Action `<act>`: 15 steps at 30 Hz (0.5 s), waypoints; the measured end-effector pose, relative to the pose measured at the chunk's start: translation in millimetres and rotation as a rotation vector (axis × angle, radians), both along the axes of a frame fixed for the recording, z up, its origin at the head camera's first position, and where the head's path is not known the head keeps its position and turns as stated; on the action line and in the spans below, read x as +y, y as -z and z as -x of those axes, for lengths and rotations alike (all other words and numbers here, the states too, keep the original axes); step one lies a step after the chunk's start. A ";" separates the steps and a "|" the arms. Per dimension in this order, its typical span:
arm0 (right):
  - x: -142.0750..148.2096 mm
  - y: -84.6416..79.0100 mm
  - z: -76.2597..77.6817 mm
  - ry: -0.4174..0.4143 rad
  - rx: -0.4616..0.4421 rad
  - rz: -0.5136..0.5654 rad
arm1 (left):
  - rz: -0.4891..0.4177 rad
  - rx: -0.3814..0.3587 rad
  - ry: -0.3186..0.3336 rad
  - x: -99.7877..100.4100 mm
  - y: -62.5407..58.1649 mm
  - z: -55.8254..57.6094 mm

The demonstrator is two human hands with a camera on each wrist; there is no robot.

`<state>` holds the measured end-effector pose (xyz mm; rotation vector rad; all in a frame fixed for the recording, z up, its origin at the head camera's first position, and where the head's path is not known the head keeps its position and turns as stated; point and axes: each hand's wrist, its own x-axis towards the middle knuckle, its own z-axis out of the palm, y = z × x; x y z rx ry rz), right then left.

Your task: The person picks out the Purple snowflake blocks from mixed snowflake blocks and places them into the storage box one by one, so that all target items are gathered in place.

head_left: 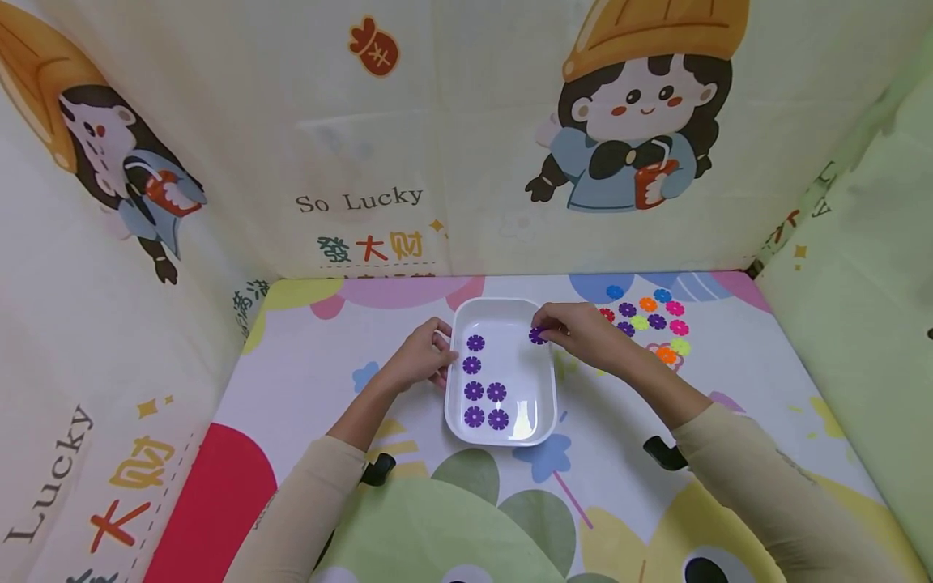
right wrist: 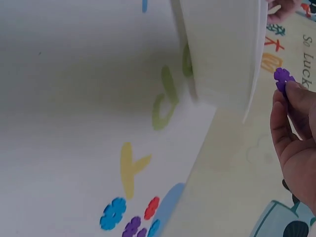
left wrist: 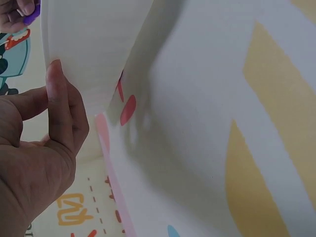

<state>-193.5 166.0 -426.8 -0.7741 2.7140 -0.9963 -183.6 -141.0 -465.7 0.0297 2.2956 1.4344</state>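
A white rectangular tray [head_left: 521, 380] stands on the patterned cloth. Its left rim is held by my left hand [head_left: 421, 354], thumb on the edge and fingers along the outer wall. Inside lie several purple snowflake discs [head_left: 474, 391], a column down the left side with two more beside its near end. Over the tray's far right corner, my right hand [head_left: 579, 330] pinches another purple snowflake disc [right wrist: 282, 78] between thumb and fingertips. In the left wrist view the tray's outer wall [left wrist: 94, 44] rises beside the left fingers.
Loose snowflake discs [head_left: 639, 322] in purple, blue, orange, pink, red and yellow are scattered on the cloth [head_left: 408, 526] right of the tray, near the back. Printed fabric walls [head_left: 474, 162] enclose the table at the back and both sides.
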 end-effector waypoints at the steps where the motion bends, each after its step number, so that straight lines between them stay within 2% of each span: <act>1: -3.4 1.2 1.0 -0.009 -0.010 0.000 | 0.000 0.002 0.002 0.1 -0.4 0.1; 15: -47.7 17.4 13.6 -0.111 -0.094 -0.052 | 0.012 0.001 0.001 0.4 -0.6 -0.3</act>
